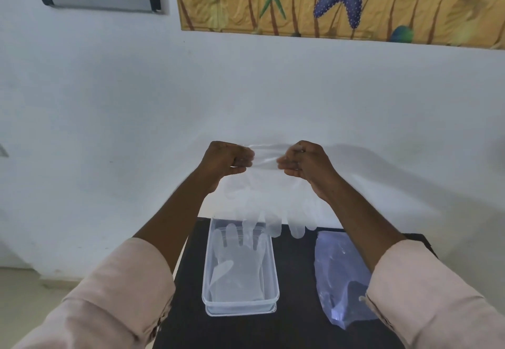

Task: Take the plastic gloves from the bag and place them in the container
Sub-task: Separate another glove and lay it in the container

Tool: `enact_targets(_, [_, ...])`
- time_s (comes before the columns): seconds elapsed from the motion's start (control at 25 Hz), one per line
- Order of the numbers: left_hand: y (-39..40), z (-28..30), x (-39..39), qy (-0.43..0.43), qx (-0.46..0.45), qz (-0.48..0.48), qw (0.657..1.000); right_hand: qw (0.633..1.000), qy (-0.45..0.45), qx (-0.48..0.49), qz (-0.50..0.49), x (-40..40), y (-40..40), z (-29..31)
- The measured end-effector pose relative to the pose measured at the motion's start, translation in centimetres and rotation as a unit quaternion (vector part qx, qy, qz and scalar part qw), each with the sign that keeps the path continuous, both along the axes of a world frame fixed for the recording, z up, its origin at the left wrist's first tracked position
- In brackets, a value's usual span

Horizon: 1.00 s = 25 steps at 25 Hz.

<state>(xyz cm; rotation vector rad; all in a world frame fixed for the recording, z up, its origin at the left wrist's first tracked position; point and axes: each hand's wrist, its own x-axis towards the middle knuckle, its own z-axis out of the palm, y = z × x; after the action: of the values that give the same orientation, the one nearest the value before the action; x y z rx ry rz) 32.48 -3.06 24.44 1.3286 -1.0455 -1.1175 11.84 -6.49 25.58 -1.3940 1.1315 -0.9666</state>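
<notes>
Head view, glove [266,184] cuff pinched between both hands' fingers [243,157]

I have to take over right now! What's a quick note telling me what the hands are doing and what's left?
Left hand and right hand: each pinches one side of the cuff of a clear glove, held up above the table, fingers hanging down.
Container: on the table's left side, one glove already lying flat inside.
Bag: on the right; whether it holds more gloves is unclear.
Done: one glove placed.
Left: lower the held glove into the container, then check the bag.
</notes>
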Motion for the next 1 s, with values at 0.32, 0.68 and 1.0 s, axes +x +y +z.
enact_targets(0.32, [-4.7,-0.5,2.6,-0.039,-0.003,0.128,0.991,0.999,-0.016,-0.038,-0.012,4.6,-5.9,-1.4])
enact_targets(0.68, [-0.1,-6.5,1.7,-0.055,-0.109,0.140,0.983,0.986,0.002,-0.165,0.011,3.8,-3.7,-8.7])
enact_targets(1.0, [5.6,-19.6,1.5,-0.228,0.013,0.076,0.971,0.977,0.153,-0.118,0.088,1.5,3.2,-21.4])
